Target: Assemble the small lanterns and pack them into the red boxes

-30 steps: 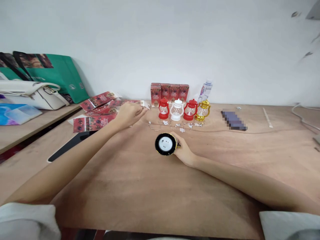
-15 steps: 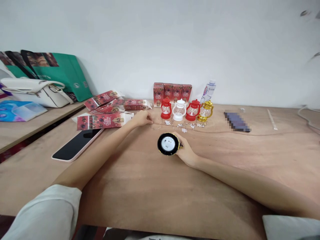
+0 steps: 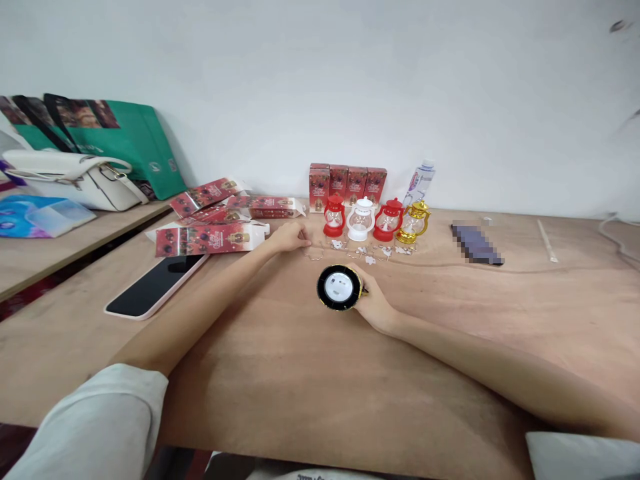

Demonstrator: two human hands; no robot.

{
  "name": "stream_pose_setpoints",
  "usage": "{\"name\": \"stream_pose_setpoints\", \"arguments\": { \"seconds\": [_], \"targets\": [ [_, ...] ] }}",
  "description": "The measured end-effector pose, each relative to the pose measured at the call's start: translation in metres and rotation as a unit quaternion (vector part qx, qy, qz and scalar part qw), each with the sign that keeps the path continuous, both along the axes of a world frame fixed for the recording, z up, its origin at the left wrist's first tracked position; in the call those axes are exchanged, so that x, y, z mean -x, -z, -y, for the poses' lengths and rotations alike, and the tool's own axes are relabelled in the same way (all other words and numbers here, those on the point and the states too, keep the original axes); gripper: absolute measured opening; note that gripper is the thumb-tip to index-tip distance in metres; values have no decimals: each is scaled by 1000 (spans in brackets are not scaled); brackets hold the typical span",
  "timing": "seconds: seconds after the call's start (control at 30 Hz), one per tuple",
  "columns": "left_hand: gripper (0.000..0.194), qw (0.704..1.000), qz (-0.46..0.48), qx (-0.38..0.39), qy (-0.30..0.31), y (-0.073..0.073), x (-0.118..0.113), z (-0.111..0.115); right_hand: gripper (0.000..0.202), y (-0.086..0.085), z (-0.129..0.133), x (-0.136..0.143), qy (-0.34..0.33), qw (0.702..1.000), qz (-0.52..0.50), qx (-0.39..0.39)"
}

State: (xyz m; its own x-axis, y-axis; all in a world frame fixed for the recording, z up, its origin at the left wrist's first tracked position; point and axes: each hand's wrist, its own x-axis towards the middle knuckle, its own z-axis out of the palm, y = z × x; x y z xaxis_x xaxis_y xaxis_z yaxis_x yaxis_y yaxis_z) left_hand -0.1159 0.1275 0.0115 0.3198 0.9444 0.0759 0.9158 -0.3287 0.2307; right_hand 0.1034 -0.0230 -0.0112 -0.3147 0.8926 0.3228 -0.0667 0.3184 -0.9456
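My right hand [image 3: 374, 303] is wrapped round a small lantern [image 3: 339, 287] with a black base and gold trim. The lantern is tipped over, so its round underside with a white disc faces me. At the far side of the table my left hand [image 3: 289, 237] has its fingers curled together, close to a thin wire piece [image 3: 315, 255]. What its fingertips hold, if anything, is too small to make out. Other thin wires and small white tags [image 3: 370, 260] lie to its right. Behind them stand a red lantern [image 3: 334, 219], a white lantern [image 3: 361, 220], another red lantern [image 3: 388, 220] and a gold lantern [image 3: 413, 223].
Several red boxes [image 3: 347, 180] stand by the wall, beside a leaning water bottle [image 3: 420, 181]. More opened red boxes [image 3: 210, 239] lie left, over a phone [image 3: 155, 288]. A pixelated dark item [image 3: 476, 243] and a white stick [image 3: 547, 241] lie right. Bags [image 3: 140, 147] fill the left corner.
The view has shifted slightly. Both hands stay in nearly the same places, and the lantern in my right hand keeps its underside toward me.
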Motion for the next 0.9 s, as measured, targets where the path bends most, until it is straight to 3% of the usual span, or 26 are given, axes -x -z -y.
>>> {"name": "stream_pose_setpoints", "arguments": {
  "seconds": [0.33, 0.47, 0.57, 0.63, 0.77, 0.9],
  "targets": [
    [22, 1000, 23, -14, -3, 1, -2, 2, 38, 4, -1, -1, -6, 1000, -4, 7],
    [8, 997, 63, -31, 27, -10, -5, 5, 37, 6, -2, -2, 2, 1000, 5, 4],
    [17, 990, 127, -48, 49, -36, -7, 14, 37, 9, -3, -2, 2, 1000, -4, 12],
    [23, 967, 236, -54, 84, -61, -11, 30, 38, 12, -4, -1, 0, 999, -24, 29],
    [28, 927, 332, -76, 158, -111, -31, 86, 40, 12, -5, 1, 9, 995, -53, 82],
    [15, 921, 307, -54, 235, -134, -54, 141, 42, 5, -3, 3, 14, 989, -84, 123]
  ]
}}
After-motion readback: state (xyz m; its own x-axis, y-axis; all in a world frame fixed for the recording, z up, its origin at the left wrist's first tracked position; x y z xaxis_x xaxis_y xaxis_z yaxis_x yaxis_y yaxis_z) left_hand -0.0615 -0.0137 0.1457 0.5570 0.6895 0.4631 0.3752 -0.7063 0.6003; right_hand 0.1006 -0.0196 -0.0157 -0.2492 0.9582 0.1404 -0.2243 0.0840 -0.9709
